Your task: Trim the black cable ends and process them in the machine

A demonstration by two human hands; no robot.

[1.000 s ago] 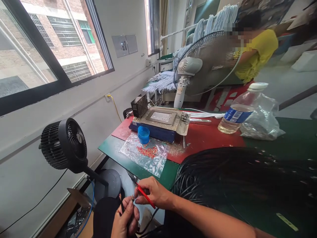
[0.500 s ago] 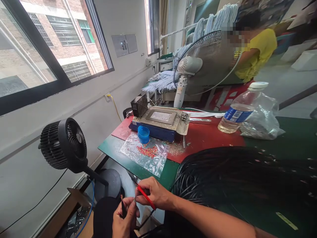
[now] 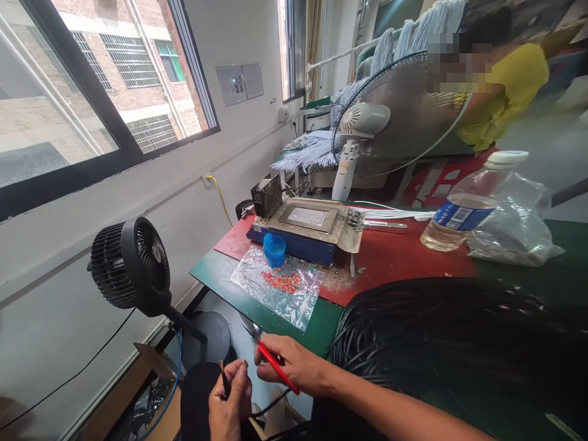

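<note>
Now the left hand, pinching a black wire, sits lower than before; right hand grips red-handled cutters; the bottle holds little water.

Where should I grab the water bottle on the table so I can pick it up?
Grab the water bottle around its clear middle, near the blue label, probably coming down from above. It lies tilted on the red mat, its white cap propped up against a plastic bag. The round body is the widest bare part, and the bag crowds the cap end.
</note>
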